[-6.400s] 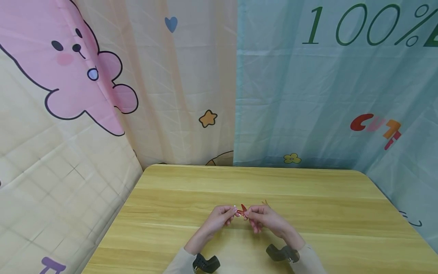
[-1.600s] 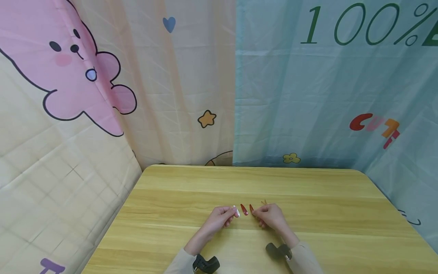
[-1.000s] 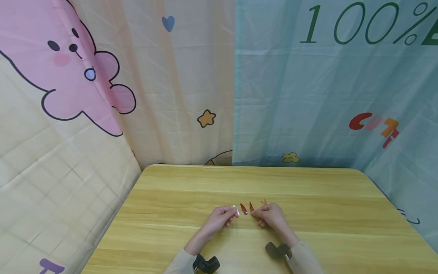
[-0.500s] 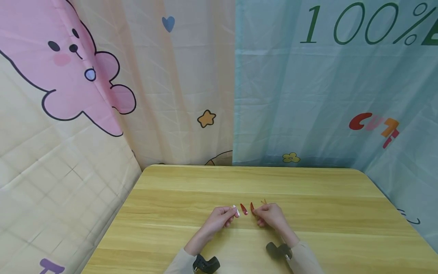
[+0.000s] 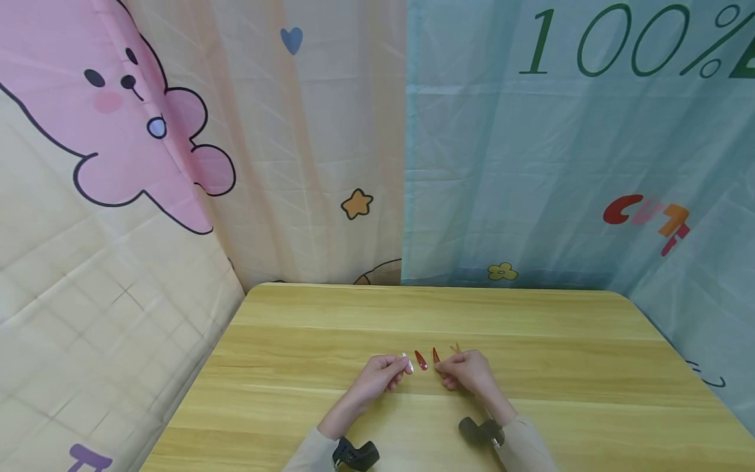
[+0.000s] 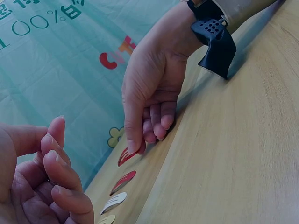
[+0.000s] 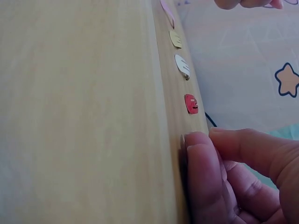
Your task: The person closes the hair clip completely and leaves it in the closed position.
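Note:
Flat snap hair clips lie in a row on the wooden table. My right hand point(image 5: 468, 372) pinches the near end of a dark red hair clip point(image 5: 435, 354) between thumb and forefinger at the table surface; its fingers hide part of it. Left of it lies another red hair clip point(image 5: 421, 360), apart from both hands. My left hand point(image 5: 382, 376) hovers by the white hair clip point(image 5: 409, 364), partly covering it in the head view. In the left wrist view its fingers point(image 6: 60, 170) are loosely bent, with nothing seen between them.
Farther along the row, the right wrist view shows a yellow hair clip point(image 7: 175, 39) and a pink one point(image 7: 167, 11). A small orange pronged item point(image 5: 456, 348) lies just behind my right hand. Printed curtains point(image 5: 501, 164) hang beyond the table's far edge point(image 5: 354, 286).
Some seconds ago both hands met over a red hair clip; since then my right hand has shifted right with it, beside the other red one. In the last second it has moved only slightly.

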A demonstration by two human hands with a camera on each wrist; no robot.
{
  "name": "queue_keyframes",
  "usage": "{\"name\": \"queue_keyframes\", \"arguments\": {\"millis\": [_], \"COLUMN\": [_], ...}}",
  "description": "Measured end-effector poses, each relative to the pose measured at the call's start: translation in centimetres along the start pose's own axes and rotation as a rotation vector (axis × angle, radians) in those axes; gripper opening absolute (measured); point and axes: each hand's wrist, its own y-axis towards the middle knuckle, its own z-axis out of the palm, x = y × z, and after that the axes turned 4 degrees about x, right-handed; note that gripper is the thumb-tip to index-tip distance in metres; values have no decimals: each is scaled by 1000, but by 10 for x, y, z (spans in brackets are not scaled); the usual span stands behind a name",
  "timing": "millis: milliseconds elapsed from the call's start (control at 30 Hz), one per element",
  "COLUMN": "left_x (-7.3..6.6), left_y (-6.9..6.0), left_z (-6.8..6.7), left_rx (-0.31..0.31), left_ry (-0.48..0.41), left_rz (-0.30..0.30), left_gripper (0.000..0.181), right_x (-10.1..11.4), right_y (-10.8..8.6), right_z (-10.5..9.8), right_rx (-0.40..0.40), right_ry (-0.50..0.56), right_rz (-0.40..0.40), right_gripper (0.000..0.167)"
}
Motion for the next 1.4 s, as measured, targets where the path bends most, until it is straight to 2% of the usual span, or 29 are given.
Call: {"name": "queue_keyframes", "arguments": {"millis": [167,267,533,700,733,867,1100,1400], "left_x": [18,22,17,18,22,23,23,25], "left_y": [10,12,9,9,12,11,11,13], "left_z": [-3,-4,-3,-4,-4,-4,-4,-4], "left_rx": [-5,-3,2,10,11,11,15,15], "left_ry": [-1,-3,-4,-6,-5,0,-6,-2], "left_rz": [-5,-8,-8,0,1,10,6,-7], "left_gripper": [37,38,37,38,39,37,39,38], "right_x": [-1,-1,6,7,7,8,9,13], "right_y": [-1,-2,-5,-2,-1,1,2,1], "right_z": [0,1,2,4,4,3,-1,-2], "right_rx": [-1,-6,-37,-43,-39,-11,58,106], "right_ry": [-2,-37,-401,-531,-543,-552,-468,-534], "right_rz": [-15,-40,-186,-217,-214,-192,-87,-130], "right_gripper": [16,18,17,16,16,15,14,16]}}
